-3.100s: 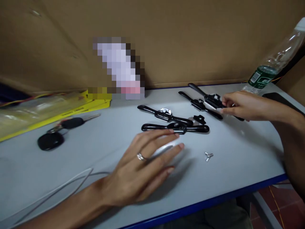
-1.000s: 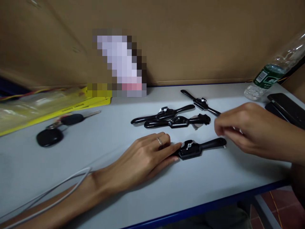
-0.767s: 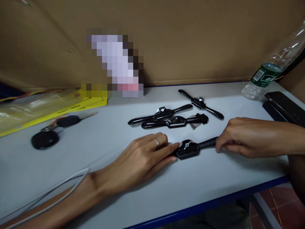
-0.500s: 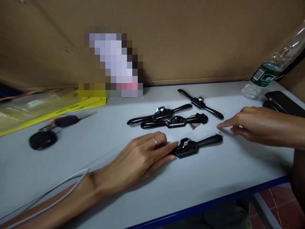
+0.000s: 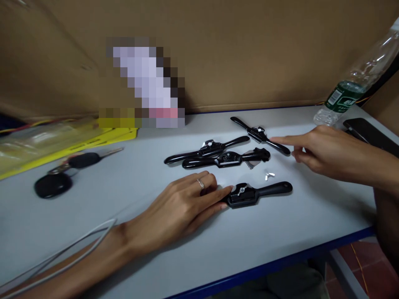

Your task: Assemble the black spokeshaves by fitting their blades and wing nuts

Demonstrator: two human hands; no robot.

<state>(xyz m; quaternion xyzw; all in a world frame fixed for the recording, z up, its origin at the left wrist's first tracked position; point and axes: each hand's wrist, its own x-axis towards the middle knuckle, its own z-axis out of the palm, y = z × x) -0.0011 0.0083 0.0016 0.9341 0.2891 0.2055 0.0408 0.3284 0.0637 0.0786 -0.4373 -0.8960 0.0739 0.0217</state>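
Several black spokeshaves lie on the grey table [image 5: 156,257]. My left hand [image 5: 183,205] lies flat, fingers stretched over the left handle of the nearest spokeshave [image 5: 255,193]. My right hand [image 5: 314,147] hovers with its index finger pointing out, the tip at the right handle of the far spokeshave [image 5: 260,135]; it holds nothing. Two more spokeshaves [image 5: 218,153] lie side by side in the middle. A small silver wing nut [image 5: 268,175] rests loose between them and the nearest tool.
A black car key with fob [image 5: 62,174] lies at the left, beside yellow packets [image 5: 62,139]. A plastic bottle [image 5: 355,83] and a dark phone [image 5: 370,133] sit at the right. Cardboard walls the back. A white cable [image 5: 68,249] crosses my left forearm.
My right hand let go of the nearest spokeshave's handle, rose toward the far one and pointed its index finger. The wing nut now lies loose on the table. My left hand stayed put.
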